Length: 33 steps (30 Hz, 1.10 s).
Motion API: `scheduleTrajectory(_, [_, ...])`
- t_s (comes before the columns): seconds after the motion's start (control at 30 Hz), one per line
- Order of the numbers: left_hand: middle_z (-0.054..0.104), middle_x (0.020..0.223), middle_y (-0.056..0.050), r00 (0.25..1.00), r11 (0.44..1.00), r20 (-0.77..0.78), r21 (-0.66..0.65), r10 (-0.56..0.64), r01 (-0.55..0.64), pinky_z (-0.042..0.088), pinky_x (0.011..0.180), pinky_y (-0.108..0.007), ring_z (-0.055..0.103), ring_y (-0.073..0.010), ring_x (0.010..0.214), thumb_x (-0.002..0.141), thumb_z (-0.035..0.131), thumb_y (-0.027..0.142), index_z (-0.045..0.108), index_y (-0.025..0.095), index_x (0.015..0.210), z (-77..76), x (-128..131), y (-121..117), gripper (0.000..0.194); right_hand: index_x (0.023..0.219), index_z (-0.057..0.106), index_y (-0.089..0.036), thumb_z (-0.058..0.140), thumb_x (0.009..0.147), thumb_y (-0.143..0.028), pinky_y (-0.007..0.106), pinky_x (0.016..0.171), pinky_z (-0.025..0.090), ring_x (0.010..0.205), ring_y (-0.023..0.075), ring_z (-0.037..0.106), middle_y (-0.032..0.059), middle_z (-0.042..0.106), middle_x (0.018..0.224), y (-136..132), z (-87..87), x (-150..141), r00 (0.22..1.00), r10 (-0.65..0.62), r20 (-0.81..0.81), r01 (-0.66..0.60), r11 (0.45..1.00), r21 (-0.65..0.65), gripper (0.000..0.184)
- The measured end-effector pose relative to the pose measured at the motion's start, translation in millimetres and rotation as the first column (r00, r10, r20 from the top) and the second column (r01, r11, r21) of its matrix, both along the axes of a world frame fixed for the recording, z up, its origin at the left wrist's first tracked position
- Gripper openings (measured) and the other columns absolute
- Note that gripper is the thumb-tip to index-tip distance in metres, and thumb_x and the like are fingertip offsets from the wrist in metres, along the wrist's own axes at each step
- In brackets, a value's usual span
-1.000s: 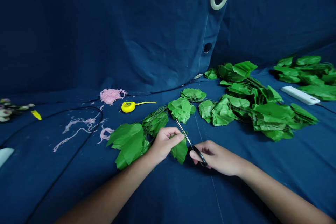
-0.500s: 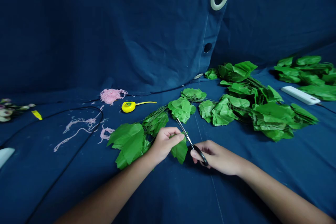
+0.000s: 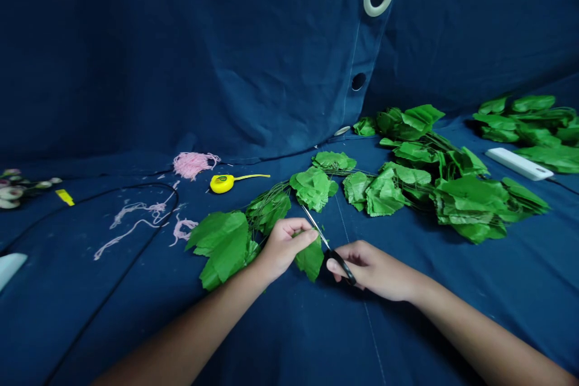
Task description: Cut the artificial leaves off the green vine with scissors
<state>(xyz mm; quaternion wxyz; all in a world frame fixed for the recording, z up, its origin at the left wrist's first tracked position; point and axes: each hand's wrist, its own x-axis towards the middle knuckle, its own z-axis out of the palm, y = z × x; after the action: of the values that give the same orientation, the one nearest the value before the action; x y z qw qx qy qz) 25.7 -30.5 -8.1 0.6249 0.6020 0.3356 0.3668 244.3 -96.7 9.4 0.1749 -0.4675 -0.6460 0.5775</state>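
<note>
Thumb and fingers of my left hand (image 3: 289, 246) are pinched together above a green artificial leaf (image 3: 310, 259), which hangs below the fingertips; the exact spot gripped is hidden. My right hand (image 3: 364, 268) is closed around the black handles of a pair of scissors (image 3: 341, 265). Their metal blades point up and left, right beside my left fingertips, and look nearly closed. Under and left of my left wrist lie larger green leaves (image 3: 224, 241) on thin stems. Another small stack of leaves (image 3: 313, 188) rests just beyond the blade tips.
Piles of leaf garland (image 3: 470, 199) spread to the right, near a white power bank-like block (image 3: 518, 164). On the left are a yellow tape measure (image 3: 221, 183), pink yarn (image 3: 193, 164), yarn scraps, a black cable (image 3: 122, 280) and flowers (image 3: 13, 192). Blue cloth covers the surface and back.
The scissors have shifted slightly up and left, and their blades look closer together beside my left fingertips. My left hand and the leaves stay put.
</note>
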Motion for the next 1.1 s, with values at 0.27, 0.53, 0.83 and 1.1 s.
scheduleTrajectory(0.27, [0.058, 0.069, 0.002, 0.986, 0.981, 0.083, -0.140, 0.147, -0.135, 0.039, 0.057, -0.020, 0.050, -0.0092, 0.059, 0.085, 0.076, 0.041, 0.064, 0.015, 0.082, -0.5, 6, -1, 0.029, 0.076, 0.061, -0.009, 0.059, 0.098, -0.055, 0.017, 0.061, 0.031, 0.066, 0.0064, 0.039, 0.0004, 0.051, 0.071, 5, -6.0, -5, 0.977, -0.174, -0.124, 0.190, 0.972, 0.137, 0.051])
scheduleTrajectory(0.53, [0.066, 0.075, 0.000, 0.975, 0.974, 0.078, -0.111, 0.208, -0.198, 0.043, 0.061, -0.022, 0.057, -0.0120, 0.066, 0.080, 0.081, 0.038, 0.069, 0.015, 0.087, 6.4, 11, -3, 0.027, 0.068, 0.044, -0.013, 0.076, 0.084, -0.053, 0.019, 0.058, 0.022, 0.063, 0.0055, 0.025, -0.0037, 0.031, 0.067, 13, -27.1, -7, 0.916, -0.305, -0.262, 0.338, 0.936, 0.094, 0.053])
scheduleTrajectory(0.83, [0.069, 0.077, -0.003, 0.944, 0.913, 0.204, -0.369, 0.261, -0.173, 0.051, 0.070, -0.028, 0.063, -0.0162, 0.071, 0.083, 0.074, 0.052, 0.071, 0.015, 0.084, -4.1, 11, -3, 0.037, 0.062, 0.030, -0.015, 0.078, 0.081, -0.047, 0.019, 0.059, 0.025, 0.062, 0.0053, 0.025, -0.0042, 0.029, 0.064, 13, -25.3, -10, 0.854, -0.364, -0.372, 0.437, 0.890, 0.133, 0.061])
scheduleTrajectory(1.1, [0.068, 0.097, -0.006, 0.987, 0.973, 0.132, -0.201, -0.091, 0.117, 0.042, 0.048, -0.021, 0.055, -0.0115, 0.063, 0.084, 0.076, 0.040, 0.065, 0.022, 0.128, 2.8, 11, -12, 0.049, 0.068, 0.043, -0.013, 0.079, 0.080, -0.053, 0.018, 0.057, 0.027, 0.061, 0.0042, 0.028, -0.0040, 0.035, 0.065, 11, -17.2, -10, 0.814, -0.372, -0.447, 0.437, 0.898, 0.049, 0.055])
